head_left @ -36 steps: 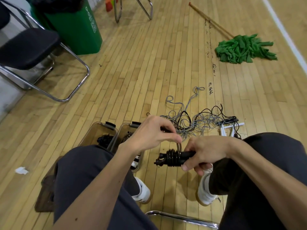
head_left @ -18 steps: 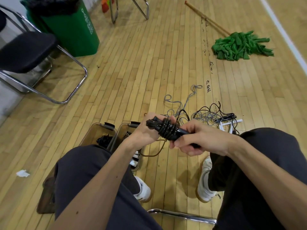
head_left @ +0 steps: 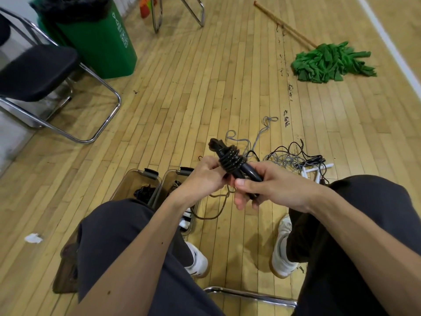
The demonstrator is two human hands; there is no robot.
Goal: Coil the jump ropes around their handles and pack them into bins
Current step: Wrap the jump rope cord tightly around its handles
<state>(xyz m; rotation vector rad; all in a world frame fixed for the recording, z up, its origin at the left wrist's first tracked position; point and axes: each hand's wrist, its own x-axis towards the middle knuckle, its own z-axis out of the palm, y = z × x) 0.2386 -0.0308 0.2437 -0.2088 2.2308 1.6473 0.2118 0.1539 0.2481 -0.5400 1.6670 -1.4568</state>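
Between the two hands, a pair of black handles (head_left: 249,174) slants up and away from the person, bound near its upper end by several close turns of rope (head_left: 230,161). The right hand (head_left: 275,189) is closed round the lower end of the handles, thumb laid along the top. The left hand (head_left: 204,177), touching the coil from the left, has its fingers curled and appears to pinch the rope just below the turns; the exact contact is hidden. A loose length of it hangs in a loop beneath both hands, so the winding is judged incomplete: the slack must be taken up and the end secured. Below and left of the left hand stand two clear bins (head_left: 134,177), partly hidden by the forearm and knee; one shows a dark bundle (head_left: 145,191), suggesting that at least one rope is packed. Beyond the right hand, on the floor (head_left: 205,99), lies a tangle of ropes (head_left: 293,158) with white handles (head_left: 317,171), unwound, so a good share of the task appears to remain.
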